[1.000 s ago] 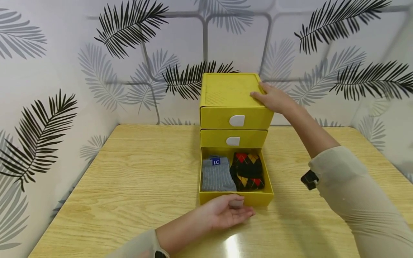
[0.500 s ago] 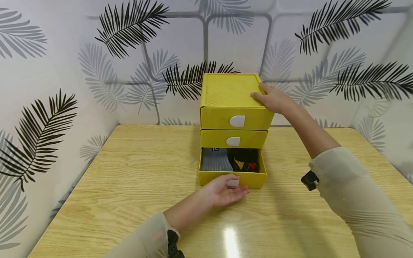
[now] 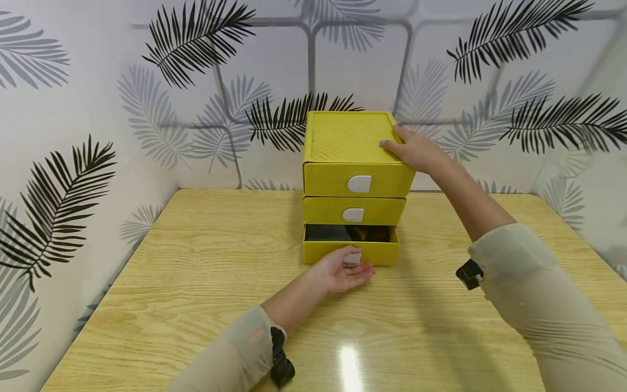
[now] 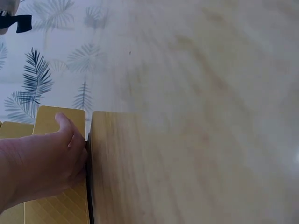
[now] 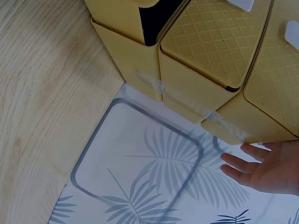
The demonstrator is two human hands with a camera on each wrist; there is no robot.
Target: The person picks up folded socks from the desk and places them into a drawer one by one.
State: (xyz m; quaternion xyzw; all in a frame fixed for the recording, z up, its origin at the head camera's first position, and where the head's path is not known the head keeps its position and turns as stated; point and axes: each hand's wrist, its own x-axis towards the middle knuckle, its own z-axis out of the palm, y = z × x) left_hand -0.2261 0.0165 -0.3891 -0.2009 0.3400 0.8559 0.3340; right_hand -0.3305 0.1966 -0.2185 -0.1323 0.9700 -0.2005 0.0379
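A yellow three-tier drawer unit (image 3: pixel 350 136) stands on the table, its bottom drawer (image 3: pixel 313 253) partly pulled out. Inside that drawer grey socks (image 3: pixel 325 233) and dark patterned socks (image 3: pixel 374 234) are mostly shaded. My left hand (image 3: pixel 339 272) touches the bottom drawer's front at its white handle (image 3: pixel 352 257), thumb above and fingers extended below. The left wrist view also has this hand (image 4: pixel 46 163) against the yellow front. My right hand (image 3: pixel 416 148) rests on the unit's top right edge; in the right wrist view its fingers (image 5: pixel 240 163) reach along the side, fairly straight.
The wooden table (image 3: pixel 220 245) carries the unit near its back edge. Right behind is a wall (image 3: pixel 274 65) with leaf patterns. Clear tape (image 5: pixel 215 114) runs across the unit's side. The upper two drawers, with white handles (image 3: pixel 359 184), are closed.
The bottom drawer has slid inward, away from me, with my left hand following at its front. The socks have largely disappeared under the tier above. My right hand has stayed in place.
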